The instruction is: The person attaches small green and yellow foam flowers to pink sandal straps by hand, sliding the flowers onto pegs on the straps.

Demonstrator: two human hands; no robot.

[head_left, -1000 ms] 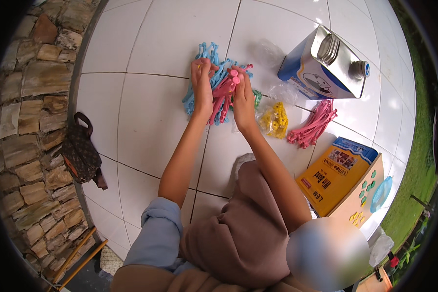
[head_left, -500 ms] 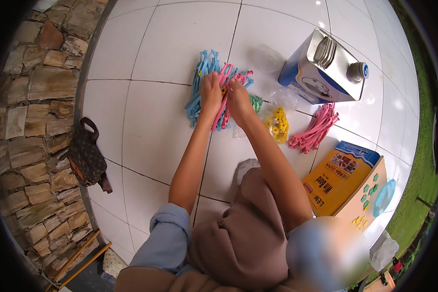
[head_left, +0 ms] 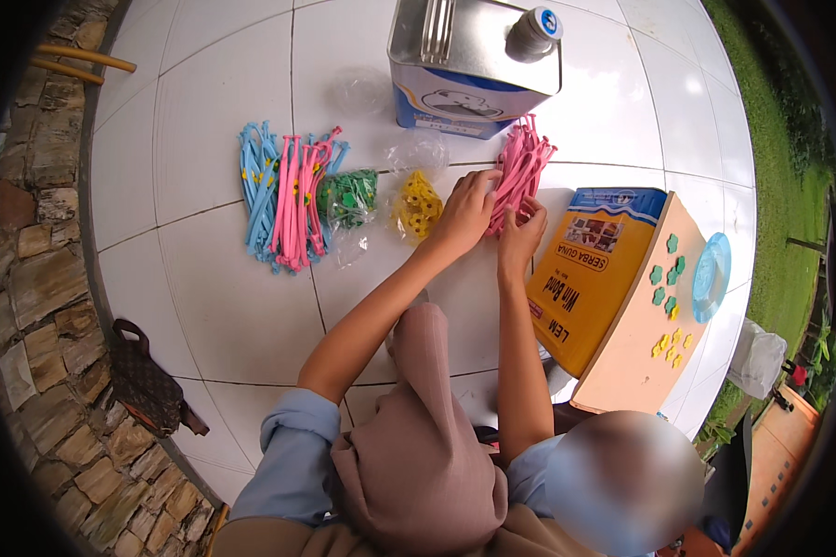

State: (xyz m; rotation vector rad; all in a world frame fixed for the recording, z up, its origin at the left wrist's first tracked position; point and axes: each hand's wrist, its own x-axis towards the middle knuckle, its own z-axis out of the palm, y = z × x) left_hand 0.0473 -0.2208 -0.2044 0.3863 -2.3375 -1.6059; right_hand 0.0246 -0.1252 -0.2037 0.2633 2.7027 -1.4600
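A bundle of pink rubbery strips with knobbed ends (head_left: 520, 172) lies on the tiles in front of the metal can. My left hand (head_left: 469, 209) rests against the bundle's left side, fingers stretched along it. At the bundle's lower end my right hand (head_left: 522, 237) has its thumb and fingers closed on a pink strip, partly hidden by the hand. To the left sits a pile of blue strips (head_left: 260, 204), with small yellow pieces among them and more pink strips (head_left: 293, 204) across it. Clear bags beside it hold green pieces (head_left: 348, 197) and yellow flower pieces (head_left: 418, 206).
A tall metal can (head_left: 474, 88) stands beyond the pink bundle. At right, a yellow box (head_left: 594, 269) has loose green (head_left: 671, 269) and yellow flowers (head_left: 664, 345) on its tan side, near a blue dish (head_left: 711, 278). A brown bag (head_left: 144, 381) lies by the stone wall (head_left: 42, 278).
Both hands have left the blue and pink pile and moved right to the separate pink bundle. The view has shifted to the right. Pink strips still lie on the blue pile.
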